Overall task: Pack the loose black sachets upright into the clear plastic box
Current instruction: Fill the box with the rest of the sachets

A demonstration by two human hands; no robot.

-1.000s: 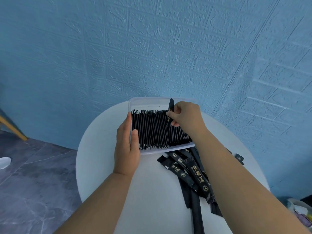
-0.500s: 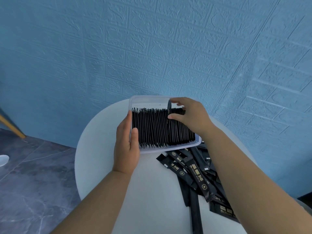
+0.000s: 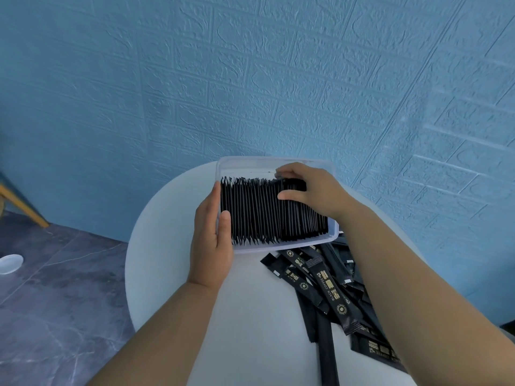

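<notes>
Round white table (image 3: 172, 274): clear box (image 3: 281, 246), loose sachets (image 3: 328, 291).

We see the left hand (image 3: 211, 246) grip the clear rectangular plastic box (image 3: 278, 247) on the round white worktop (image 3: 250, 330), the right hand (image 3: 312, 190) pressing its upright black sachets (image 3: 259, 213), loose sachets (image 3: 328, 288) beside.

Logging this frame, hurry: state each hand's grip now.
Left hand: grips the left wall of the box, thumb over the rim.
Right hand: curled over the packed sachets; whether it pinches one cannot be told.
</notes>
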